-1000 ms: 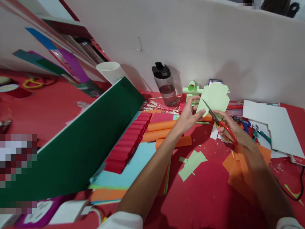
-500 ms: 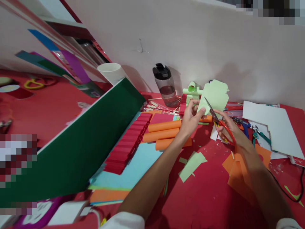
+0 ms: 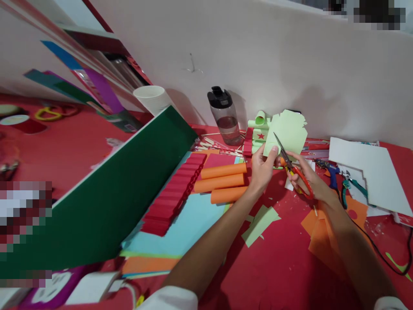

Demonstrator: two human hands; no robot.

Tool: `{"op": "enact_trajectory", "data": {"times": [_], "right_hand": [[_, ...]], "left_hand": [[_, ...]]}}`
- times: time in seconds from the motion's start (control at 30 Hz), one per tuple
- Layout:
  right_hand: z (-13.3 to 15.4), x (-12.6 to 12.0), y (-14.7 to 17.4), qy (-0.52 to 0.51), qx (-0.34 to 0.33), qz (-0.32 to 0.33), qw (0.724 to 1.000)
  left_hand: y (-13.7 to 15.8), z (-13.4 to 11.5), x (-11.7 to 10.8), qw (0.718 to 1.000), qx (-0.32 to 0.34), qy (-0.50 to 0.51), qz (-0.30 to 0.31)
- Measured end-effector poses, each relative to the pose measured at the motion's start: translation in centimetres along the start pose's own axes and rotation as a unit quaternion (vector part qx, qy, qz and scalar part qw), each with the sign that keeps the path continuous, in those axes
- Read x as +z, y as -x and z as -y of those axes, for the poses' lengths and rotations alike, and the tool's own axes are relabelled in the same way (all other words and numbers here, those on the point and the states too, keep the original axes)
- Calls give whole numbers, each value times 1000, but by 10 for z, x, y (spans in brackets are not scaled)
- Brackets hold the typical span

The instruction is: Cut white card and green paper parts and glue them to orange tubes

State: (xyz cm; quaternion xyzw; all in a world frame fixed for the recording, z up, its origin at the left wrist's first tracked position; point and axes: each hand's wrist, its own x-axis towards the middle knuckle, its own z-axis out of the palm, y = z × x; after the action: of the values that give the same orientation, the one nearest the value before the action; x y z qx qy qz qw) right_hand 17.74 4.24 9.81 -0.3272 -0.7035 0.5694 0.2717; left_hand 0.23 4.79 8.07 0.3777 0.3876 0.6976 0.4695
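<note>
My left hand (image 3: 263, 165) pinches the lower left corner of a light green sheet of paper (image 3: 289, 129), which has a jagged right edge. Through the handles of red and yellow scissors (image 3: 303, 181) go the fingers of my right hand (image 3: 308, 172). The scissor blades are slightly apart or closed, I cannot tell which, and lie across the front of the green sheet. Behind the left hand stands a green and red paper model (image 3: 260, 134) bearing a red star. Green paper scraps (image 3: 260, 226) lie on the red table (image 3: 274, 271) below the hands.
Orange paper rolls (image 3: 220, 183), a pleated red paper piece (image 3: 176, 193) and blue paper (image 3: 190, 219) lie left. A green board (image 3: 106, 202) slants upward there. A water bottle (image 3: 224, 116) stands by the wall. Rightward are a glue gun (image 3: 332, 170), pliers (image 3: 353, 185) and white board (image 3: 371, 168).
The green sheet, both hands and the scissors have shifted slightly left and down. More of the paper model, including its red star, now shows.
</note>
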Motion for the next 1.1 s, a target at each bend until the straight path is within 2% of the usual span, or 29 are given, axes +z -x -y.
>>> {"op": "enact_trajectory", "data": {"times": [0.13, 0.43, 0.77, 1.1], "right_hand": [[6, -2, 3, 22, 10, -1, 1000], [16, -14, 7, 61, 32, 15, 998], [11, -9, 7, 24, 61, -10, 998], [11, -8, 7, 13, 67, -23, 997]], "left_hand": [[-3, -6, -5, 998, 23, -49, 26], [-11, -15, -14, 988, 3, -106, 115], [-14, -18, -18, 981, -5, -135, 139], [-13, -19, -17, 982, -18, -133, 133]]}}
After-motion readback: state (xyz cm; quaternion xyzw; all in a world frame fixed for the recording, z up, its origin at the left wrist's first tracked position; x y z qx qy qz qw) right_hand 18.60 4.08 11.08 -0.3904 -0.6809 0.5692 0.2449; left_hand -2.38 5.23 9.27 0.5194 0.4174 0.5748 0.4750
